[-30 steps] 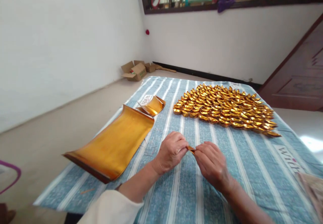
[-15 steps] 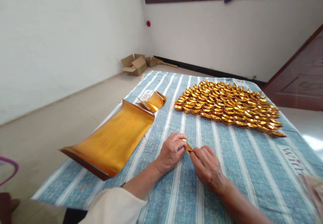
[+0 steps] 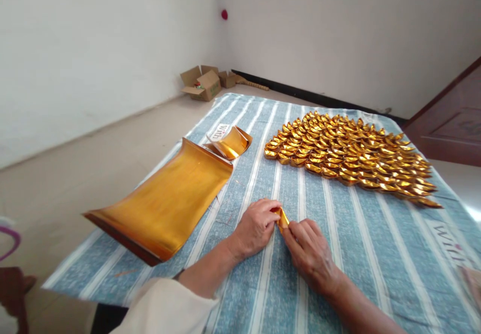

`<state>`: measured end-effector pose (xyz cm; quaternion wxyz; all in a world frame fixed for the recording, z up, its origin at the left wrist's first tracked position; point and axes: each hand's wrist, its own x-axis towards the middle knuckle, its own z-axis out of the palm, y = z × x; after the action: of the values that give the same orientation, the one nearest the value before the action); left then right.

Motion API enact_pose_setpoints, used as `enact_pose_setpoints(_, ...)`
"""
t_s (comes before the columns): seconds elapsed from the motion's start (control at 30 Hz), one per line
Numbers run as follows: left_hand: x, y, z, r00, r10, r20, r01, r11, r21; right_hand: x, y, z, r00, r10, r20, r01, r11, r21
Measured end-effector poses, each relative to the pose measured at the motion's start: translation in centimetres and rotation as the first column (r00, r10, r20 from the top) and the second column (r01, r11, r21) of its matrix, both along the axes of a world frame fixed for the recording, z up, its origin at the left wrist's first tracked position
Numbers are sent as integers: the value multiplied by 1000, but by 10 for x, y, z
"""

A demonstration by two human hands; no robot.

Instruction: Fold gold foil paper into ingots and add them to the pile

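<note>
Gold foil piece is getting pinched between left hand and right hand, just above the striped cloth. Looking feather-light, crease-prone, slippery; gripping edges seems best.

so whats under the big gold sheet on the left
The big gold sheet lies on the blue striped cloth, near edge curled up and overhanging the table edge. Whatever sits beneath its middle is covered. Both hands hold a small folded gold piece nearby.

Glossy gold foil paper pinched between fingers; beneath them, matt woven striped cloth.
</note>
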<state>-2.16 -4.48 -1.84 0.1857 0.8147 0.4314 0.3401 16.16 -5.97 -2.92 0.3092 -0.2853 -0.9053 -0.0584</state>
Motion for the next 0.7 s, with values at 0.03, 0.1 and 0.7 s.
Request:
enact_pose_setpoints(0.03,-1,0,1,1000,-3,-16,3,1000,-7,0,0,0,1000,-5,2,5,1000,-21)
enact_pose_setpoints(0.1,-1,-1,3,999,-9,-34,8,1000,-29,-1,0,0,1000,-9,-1,9,997,-77)
enact_pose_setpoints(0.7,2,1,5,1000,25,-14,-26,990,-138,23,10,11,987,111,-113,-143,933,-330)
